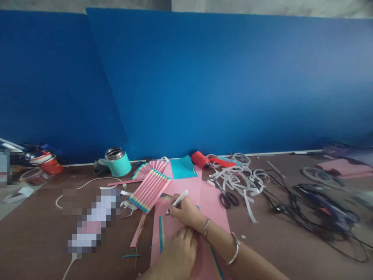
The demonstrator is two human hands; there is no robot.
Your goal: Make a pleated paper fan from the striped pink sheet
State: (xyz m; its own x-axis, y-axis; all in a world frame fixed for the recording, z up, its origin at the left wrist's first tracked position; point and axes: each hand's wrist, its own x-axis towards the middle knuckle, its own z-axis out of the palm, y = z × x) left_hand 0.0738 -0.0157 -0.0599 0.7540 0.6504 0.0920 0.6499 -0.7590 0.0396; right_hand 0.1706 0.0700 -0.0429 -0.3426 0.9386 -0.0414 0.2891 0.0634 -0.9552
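While my right hand point(184, 212) is clamped on a white pen point(180, 198), my left hand point(180, 247) lies on the pink paper point(171, 225); I can't tell if that grip pinches anything. I seem to be making little dark marks point(165, 228) beside the blue strip point(160, 233). Next, I think I need a steady pen and flat paper. The paper lies on the brown worktop point(262, 256). Over it, the pen leans, its long body slanting from upper right down to its tip at lower left.
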